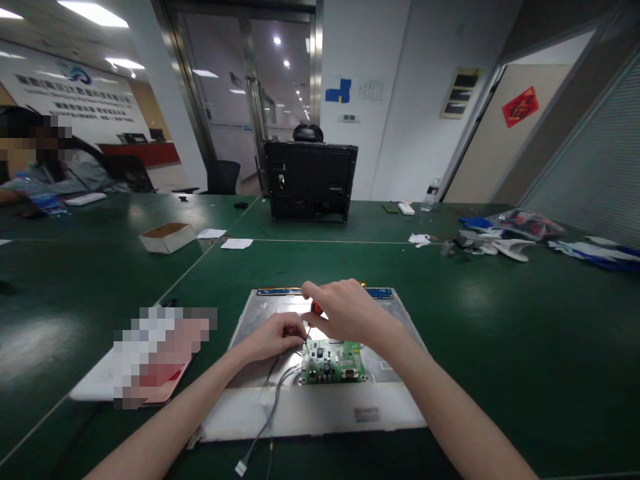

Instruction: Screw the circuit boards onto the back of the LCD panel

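Screwdriver (315, 312), one, red-handled, stands over one green circuit board (334, 362) on one metal panel (320, 407) on the counter (500, 347); right hand (345, 310) grip closes round its handle, left hand (277, 335) grip pinches its tip.

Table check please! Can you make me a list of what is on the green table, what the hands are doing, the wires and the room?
Surface: green table, shiny, with pale seam lines.
Job's things: metal panel lying flat; green circuit board on it; red-handled screwdriver, tip down at the board's upper left corner.
Clutter: small cardboard box, paper slips, water bottle, pile of bags and wrappers, black monitor back.
Grippers: right hand grips the screwdriver handle; left hand pinches at its shaft.
Cables: grey wires run from the board off the panel's front edge to a white plug.
Surroundings: office, glass doors, a seated person far left.
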